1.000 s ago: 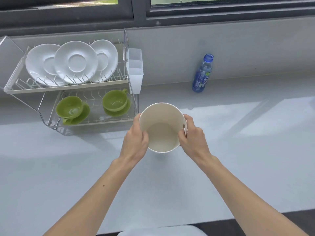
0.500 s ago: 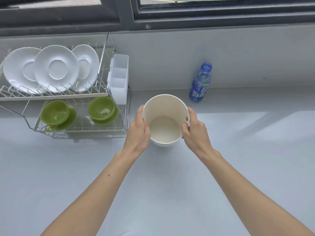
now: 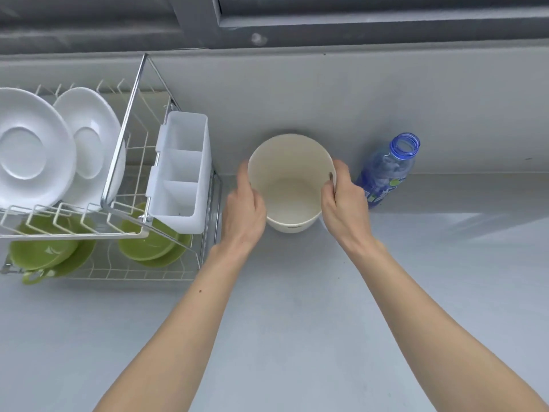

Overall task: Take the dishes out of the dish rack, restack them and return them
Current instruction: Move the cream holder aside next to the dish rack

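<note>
A pale grey counter (image 3: 297,322) runs back to a grey wall (image 3: 356,99) under a dark window frame (image 3: 356,28). At the left stands the rack (image 3: 127,120), with white plates (image 3: 32,150) upright on top, green cups (image 3: 38,251) on saucers (image 3: 80,260) below, and a white caddy (image 3: 181,173) on its side. Beside it, the left hand (image 3: 243,212) and right hand (image 3: 344,209) grasp a cream tub (image 3: 291,162) by its sides. A blue bottle (image 3: 386,173) stands just right.
</note>
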